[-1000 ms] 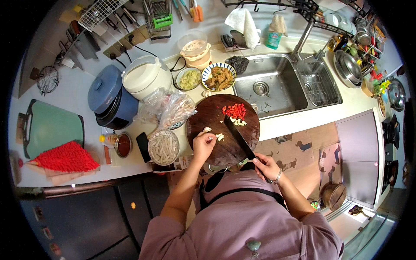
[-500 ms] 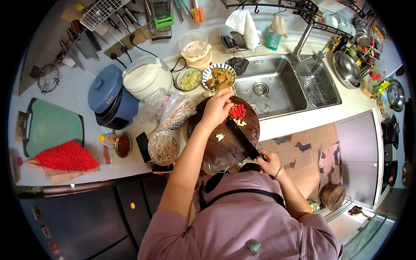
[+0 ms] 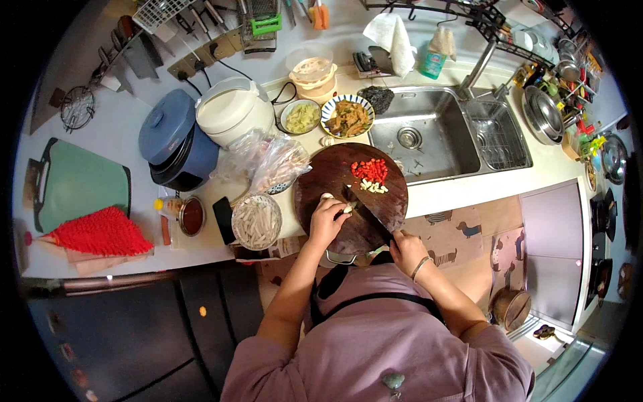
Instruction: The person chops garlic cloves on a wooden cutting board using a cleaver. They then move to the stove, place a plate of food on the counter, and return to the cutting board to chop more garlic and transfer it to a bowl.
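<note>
A round dark wooden chopping board (image 3: 318, 174) lies at the counter's front edge before me. My right hand (image 3: 407, 250) is closed round the handle of a dark-bladed kitchen knife (image 3: 372, 222), its blade slanting up and left across the board. My left hand (image 3: 325, 222) rests on the board's left part, fingers bent and pinched round pale garlic (image 3: 347, 209) beside the blade. Beyond the knife lie a heap of chopped red chilli (image 3: 370, 171) and some chopped garlic (image 3: 374, 187).
Behind the board stand a striped-rim plate of cooked food (image 3: 347, 116) and a bowl of pale green vegetables (image 3: 301, 118). Left are plastic bags (image 3: 268, 161), a bowl of whitish strips (image 3: 256, 222) and a phone (image 3: 224, 222). A steel sink (image 3: 445, 134) lies right.
My left hand has come back from the board's far edge beside the chilli to the near left part, at the garlic. The right hand with the knife has shifted slightly left.
</note>
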